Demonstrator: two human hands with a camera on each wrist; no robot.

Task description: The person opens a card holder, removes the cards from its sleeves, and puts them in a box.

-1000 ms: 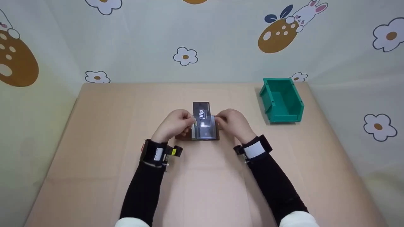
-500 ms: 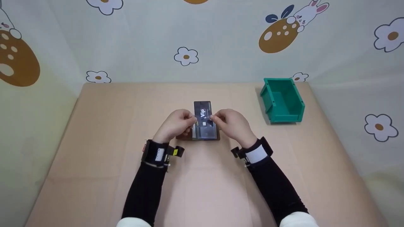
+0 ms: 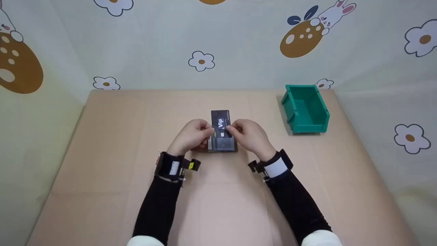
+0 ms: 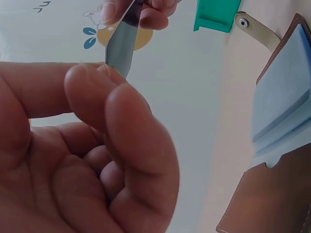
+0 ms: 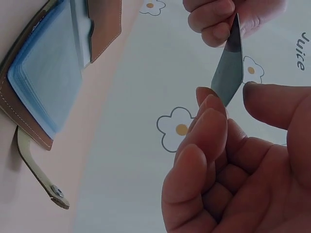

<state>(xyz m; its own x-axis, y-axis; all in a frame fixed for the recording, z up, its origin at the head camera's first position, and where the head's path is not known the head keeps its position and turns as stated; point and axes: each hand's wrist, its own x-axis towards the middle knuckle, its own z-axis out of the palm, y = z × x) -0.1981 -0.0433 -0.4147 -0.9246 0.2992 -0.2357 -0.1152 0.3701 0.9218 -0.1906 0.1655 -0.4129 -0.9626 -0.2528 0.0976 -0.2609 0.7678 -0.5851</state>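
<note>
Left hand and right hand each pinch a side edge of the dark VIP card, held above the open brown card holder on the table, long axis pointing away; the fingers hide its lower half.

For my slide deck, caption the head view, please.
Both hands, left hand and right hand, pinch a dark VIP card above an open brown card holder.
</note>
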